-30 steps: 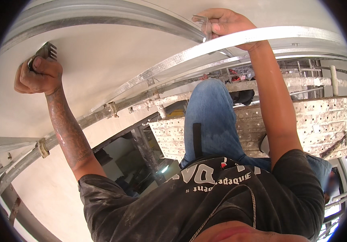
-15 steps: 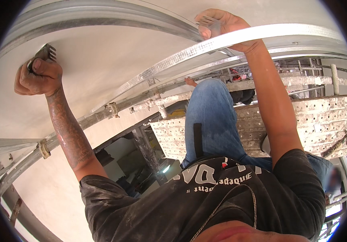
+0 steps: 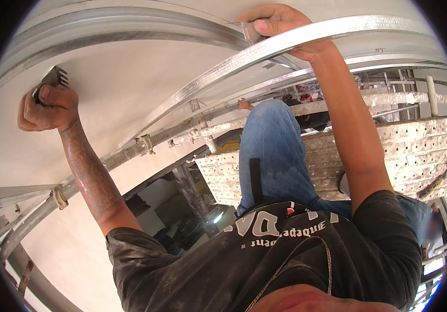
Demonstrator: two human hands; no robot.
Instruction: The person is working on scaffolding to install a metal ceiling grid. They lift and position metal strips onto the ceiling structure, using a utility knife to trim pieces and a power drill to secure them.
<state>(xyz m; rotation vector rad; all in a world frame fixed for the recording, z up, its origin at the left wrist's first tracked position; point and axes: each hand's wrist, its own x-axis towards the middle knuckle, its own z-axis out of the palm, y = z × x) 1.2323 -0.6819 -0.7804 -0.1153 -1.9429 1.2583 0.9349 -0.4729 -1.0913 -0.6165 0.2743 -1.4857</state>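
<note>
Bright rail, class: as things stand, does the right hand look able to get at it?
Probably yes: the right hand looks close to the bright rail, which crosses in front of it, with nothing seen between. It holds a metal piece, which may hinder gripping.

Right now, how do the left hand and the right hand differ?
The left hand is curled into a fist around a dark toothed tool; the right hand is flatter, with its thumb against a pale thin plate. A bright metal channel crosses in front of the right hand, while none crosses the left hand. Both are bare, raised and gripping something small.
</note>
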